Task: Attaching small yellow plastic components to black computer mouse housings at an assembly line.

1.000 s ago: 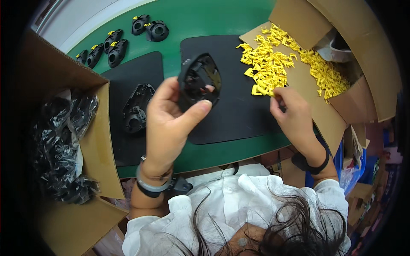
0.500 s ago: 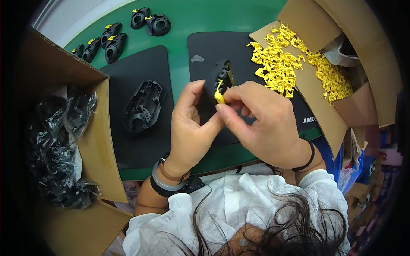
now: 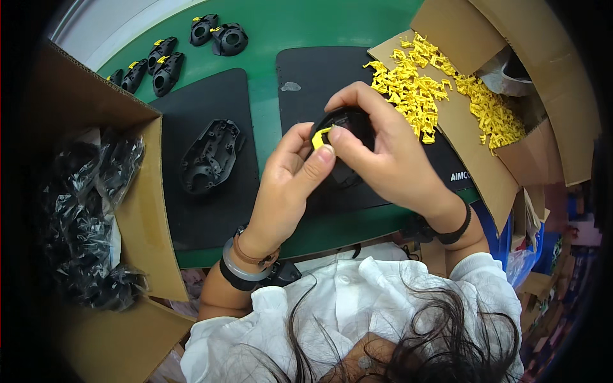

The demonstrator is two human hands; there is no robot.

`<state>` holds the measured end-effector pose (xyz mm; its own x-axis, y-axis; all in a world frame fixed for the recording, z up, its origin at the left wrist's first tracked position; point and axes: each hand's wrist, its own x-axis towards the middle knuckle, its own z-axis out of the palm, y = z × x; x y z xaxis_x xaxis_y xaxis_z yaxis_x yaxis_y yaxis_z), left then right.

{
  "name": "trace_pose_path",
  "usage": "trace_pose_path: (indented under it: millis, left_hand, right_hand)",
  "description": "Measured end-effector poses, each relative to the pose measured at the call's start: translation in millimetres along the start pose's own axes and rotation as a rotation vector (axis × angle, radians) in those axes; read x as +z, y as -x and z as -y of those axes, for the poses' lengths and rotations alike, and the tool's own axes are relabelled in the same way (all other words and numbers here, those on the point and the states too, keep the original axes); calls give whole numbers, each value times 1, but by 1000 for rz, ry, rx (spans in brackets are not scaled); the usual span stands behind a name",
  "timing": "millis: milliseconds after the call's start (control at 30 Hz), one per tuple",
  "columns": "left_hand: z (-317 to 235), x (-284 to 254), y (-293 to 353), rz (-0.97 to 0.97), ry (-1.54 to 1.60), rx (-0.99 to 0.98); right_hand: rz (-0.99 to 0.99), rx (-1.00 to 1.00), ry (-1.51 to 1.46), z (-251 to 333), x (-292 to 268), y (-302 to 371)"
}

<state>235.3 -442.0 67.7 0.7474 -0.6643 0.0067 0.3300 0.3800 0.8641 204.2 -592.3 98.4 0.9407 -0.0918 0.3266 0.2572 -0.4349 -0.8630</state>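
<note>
A black plastic housing point(image 3: 355, 122) is held up between both hands above the right-hand black mat point(image 3: 300, 70). On its near left side sits a small yellow plastic clip point(image 3: 321, 136). My left hand point(image 3: 290, 172) grips the housing's left edge, its thumb at the clip's lower end. My right hand point(image 3: 383, 150) wraps over the far side of the housing, fingers curled behind it and thumb pressed on the clip. Much of the housing is hidden by my fingers. Another black housing point(image 3: 211, 156) lies hollow side up on the left-hand mat point(image 3: 211, 226).
Loose yellow clips point(image 3: 408, 89) are heaped on a cardboard flap and spill into the open carton point(image 3: 543, 153) at right. Several black housings with yellow clips point(image 3: 167, 73) stand at the far left. Bagged black parts point(image 3: 96, 217) fill the left carton point(image 3: 150, 191).
The housing has been turned so its broad side shows. My right hand has shifted from pinching the clip to wrapping round the housing, thumb on the clip. My left thumb has come up to the clip.
</note>
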Motion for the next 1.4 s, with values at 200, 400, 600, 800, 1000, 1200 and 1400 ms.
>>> trace_pose_path:
  millis: [200, 400, 600, 800, 1000, 1200, 1400]
  left_hand:
    - [5, 0, 0, -20, 142, -34]
    - [16, 1, 3, -50, 109, 11]
    - [12, -11, -1, -198, 326, 91]
    - [-1, -8, 1, -315, -13, 193]
    - [-57, -46, 36, -335, -1398, 381]
    - [-42, -70, 40, -493, -1532, 105]
    - [-34, -61, 34, -642, -1472, 218]
  right_hand:
    - [58, 73, -33, -4, -4, 10]
    - [221, 128, -3, 5, -7, 11]
    - [371, -6, 212, 0, 2, 4]
    - [198, 20, 421, -57, 25, -141]
    - [324, -311, 382, -20, 37, -100]
    - [572, -218, 305, 10, 14, 34]
    - [7, -17, 651, -26, -59, 72]
